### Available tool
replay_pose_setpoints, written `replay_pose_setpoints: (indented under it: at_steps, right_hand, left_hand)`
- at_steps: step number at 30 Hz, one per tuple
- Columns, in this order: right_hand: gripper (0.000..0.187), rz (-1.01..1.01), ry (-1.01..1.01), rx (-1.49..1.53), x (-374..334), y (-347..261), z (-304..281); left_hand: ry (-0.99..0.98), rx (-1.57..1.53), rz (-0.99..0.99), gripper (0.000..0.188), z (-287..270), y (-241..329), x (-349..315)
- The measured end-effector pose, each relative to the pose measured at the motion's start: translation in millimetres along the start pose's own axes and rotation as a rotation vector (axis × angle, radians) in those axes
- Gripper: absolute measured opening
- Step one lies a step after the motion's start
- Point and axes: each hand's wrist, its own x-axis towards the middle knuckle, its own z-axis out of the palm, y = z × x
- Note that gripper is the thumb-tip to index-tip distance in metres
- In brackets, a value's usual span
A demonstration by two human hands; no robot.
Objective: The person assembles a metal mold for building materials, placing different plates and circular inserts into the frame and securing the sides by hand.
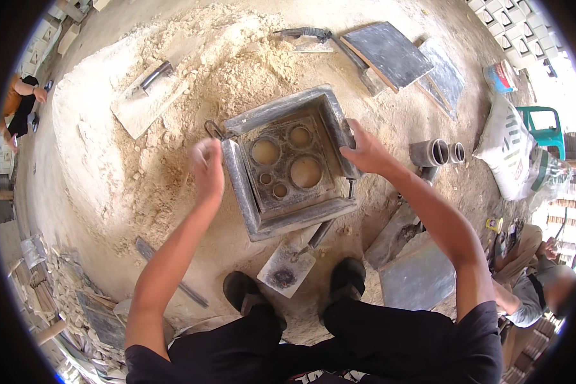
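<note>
A square grey moulding box (238, 185) sits slightly turned on the dusty ground in front of me. Inside it lies a plate (322, 182) with several round, cup-like shapes of different sizes, dusted with pale sand. My right hand (367, 150) grips the box's right wall, thumb toward the inner side. Just outside the upper left corner is my left hand (208, 168), beside a metal ring (213, 130); its fingers are smeared by motion. A metal pin (351, 188) stands at the right corner. Below the box, between my feet, lies a flat trowel (287, 267).
Loose pale sand (198, 83) heaps behind and left, with another trowel (141, 105) on it. Dark boards (387, 54) lie at the far right, another board (419, 275) nearer. Two pipe-like cylinders (429, 153) and a white sack (502, 147) are rightward. A person (531, 288) sits at lower right.
</note>
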Motion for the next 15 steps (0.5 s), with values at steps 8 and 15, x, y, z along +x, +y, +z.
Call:
replay_pose_setpoints:
  at_steps: [8,15]
  right_hand:
    - [0.069,-0.004,0.076,0.027,-14.9,-5.9,27.9]
    - [0.072,0.016,0.008,0.07,-16.1,0.0,12.6]
  left_hand:
    - [-0.083,-0.205,0.025,0.05,13.4,2.6,-61.3]
    - [-0.093,-0.324,-0.068,0.049,14.8,16.1,-69.5]
